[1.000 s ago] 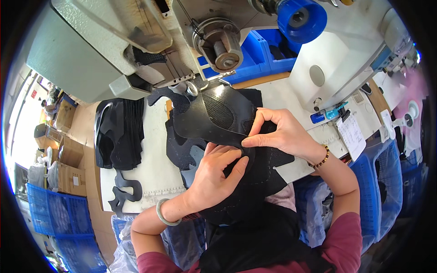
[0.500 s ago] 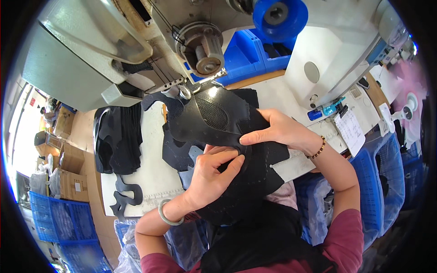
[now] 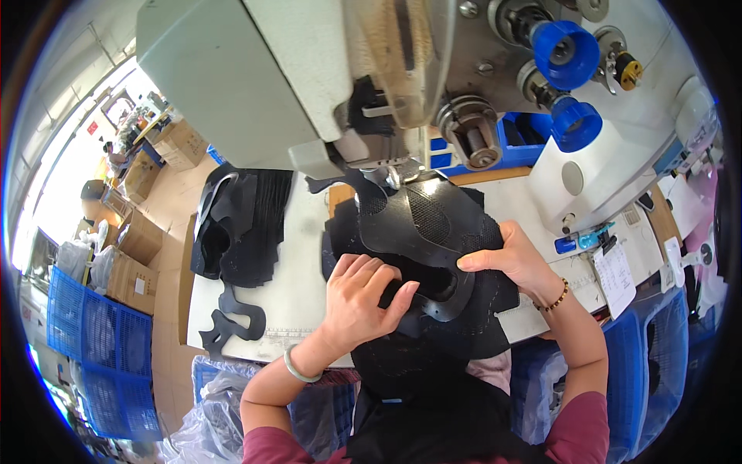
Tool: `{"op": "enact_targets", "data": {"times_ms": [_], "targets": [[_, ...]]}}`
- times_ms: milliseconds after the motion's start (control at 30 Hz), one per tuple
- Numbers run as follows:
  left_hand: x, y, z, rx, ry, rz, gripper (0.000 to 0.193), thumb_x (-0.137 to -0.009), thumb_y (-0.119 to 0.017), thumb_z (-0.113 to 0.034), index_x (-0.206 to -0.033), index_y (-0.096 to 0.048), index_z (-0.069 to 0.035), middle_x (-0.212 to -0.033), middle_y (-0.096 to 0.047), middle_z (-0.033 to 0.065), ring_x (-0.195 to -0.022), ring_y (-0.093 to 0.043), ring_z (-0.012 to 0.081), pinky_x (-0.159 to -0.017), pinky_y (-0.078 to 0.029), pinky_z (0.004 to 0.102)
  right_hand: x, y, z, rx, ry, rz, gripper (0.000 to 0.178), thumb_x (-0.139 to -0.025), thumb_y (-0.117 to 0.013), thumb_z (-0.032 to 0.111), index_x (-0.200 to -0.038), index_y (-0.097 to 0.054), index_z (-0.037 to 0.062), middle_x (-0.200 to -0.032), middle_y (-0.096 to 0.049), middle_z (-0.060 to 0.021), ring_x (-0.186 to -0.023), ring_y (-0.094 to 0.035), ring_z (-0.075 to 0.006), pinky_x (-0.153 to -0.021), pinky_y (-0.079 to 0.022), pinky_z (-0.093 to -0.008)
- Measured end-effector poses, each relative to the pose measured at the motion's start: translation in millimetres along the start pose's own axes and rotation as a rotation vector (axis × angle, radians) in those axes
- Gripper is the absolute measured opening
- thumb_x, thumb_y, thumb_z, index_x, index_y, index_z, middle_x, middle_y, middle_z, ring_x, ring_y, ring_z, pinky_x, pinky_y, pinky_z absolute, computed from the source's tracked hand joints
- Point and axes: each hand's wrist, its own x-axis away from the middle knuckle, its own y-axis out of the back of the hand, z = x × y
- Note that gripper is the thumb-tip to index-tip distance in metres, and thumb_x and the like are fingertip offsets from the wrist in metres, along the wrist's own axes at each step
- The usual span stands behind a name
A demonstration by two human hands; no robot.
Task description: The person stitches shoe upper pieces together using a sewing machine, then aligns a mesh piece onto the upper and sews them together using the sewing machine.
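Observation:
A black shoe-upper piece (image 3: 394,230) with smooth overlay and mesh panels lies beneath the sewing machine's presser foot (image 3: 403,175), on other black sheet material. My right hand (image 3: 519,261) grips its right side, the thumb pressing on top and the other fingers hidden below. Across the left side rests my left hand (image 3: 359,298), its fingers bent over the material and its thumb standing apart. Between the hands a curved dark opening shows in the piece, with a smooth curved strip (image 3: 450,306) along its near side.
A stack of black cut pieces (image 3: 243,220) lies on the table's left, with a loose curved black piece (image 3: 238,319) nearer me. The machine head (image 3: 224,77) overhangs the work. At right lie a blue bottle (image 3: 566,245) and a written sheet (image 3: 614,278); blue crates (image 3: 645,348) stand below.
My left hand has loosened its pinch and moved away from my right thumb, uncovering the opening in the piece. The whole view has shifted, bringing more of the machine head into sight.

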Motion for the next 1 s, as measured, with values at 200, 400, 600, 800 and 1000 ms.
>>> {"op": "enact_targets", "data": {"times_ms": [200, 400, 600, 800, 1000], "targets": [[-1, 2, 10, 0.012, 0.268, -0.188, 0.024, -0.086, -0.058, -0.018, -0.07, -0.05, -0.002, -0.064, -0.053, 0.0096, -0.056, -0.05, 0.0233, -0.059, -0.038, 0.0324, 4, 1, 2, -0.009, 0.017, -0.029, 0.018, -0.073, -0.071, 0.002, -0.089, -0.066, -0.0042, -0.081, -0.068, -0.0085, -0.071, -0.063, -0.0098, -0.066, -0.051, -0.0223], [-1, -2, 4, 0.408, 0.524, -0.218, 0.027, -0.093, -0.052, -0.021, -0.077, -0.048, 0.0, -0.056, -0.042, 0.0063, -0.049, -0.038, 0.0111, -0.047, -0.034, 0.027, 4, -1, 0, -0.023, 0.011, -0.047, 0.016, -0.073, -0.071, 0.002, -0.088, -0.066, -0.0042, -0.081, -0.068, -0.0097, -0.07, -0.064, -0.01, -0.065, -0.051, -0.0214], [-13, 2, 11, 0.366, 0.591, -0.193, 0.031, -0.09, -0.059, -0.023, -0.072, -0.049, 0.0, -0.048, -0.037, 0.0009, -0.045, -0.031, 0.0056, -0.043, -0.03, 0.0237, 4, -1, 5, 0.035, 0.011, -0.042, 0.015, -0.074, -0.071, 0.001, -0.087, -0.066, -0.0046, -0.081, -0.068, -0.0099, -0.071, -0.064, -0.0104, -0.066, -0.051, -0.0218], [-17, 7, 9, 0.53, 0.688, -0.128, 0.033, -0.092, -0.058, -0.023, -0.069, -0.05, -0.001, -0.051, -0.043, -0.002, -0.05, -0.04, 0.0025, -0.047, -0.036, 0.021, 8, -4, 6, -0.043, -0.009, -0.045, 0.014, -0.073, -0.072, 0.002, -0.085, -0.067, -0.0031, -0.08, -0.068, -0.0075, -0.071, -0.063, -0.0095, -0.066, -0.051, -0.0215], [-18, 13, 5, 0.772, 0.744, -0.144, 0.033, -0.093, -0.056, -0.021, -0.066, -0.05, -0.002, -0.056, -0.045, -0.0027, -0.054, -0.041, 0.003, -0.06, -0.047, 0.0224, 11, -4, 10, -0.031, -0.019, -0.036, 0.014, -0.073, -0.072, 0.002, -0.086, -0.067, -0.0026, -0.082, -0.067, -0.0061, -0.072, -0.062, -0.0087, -0.066, -0.05, -0.0217]]}}
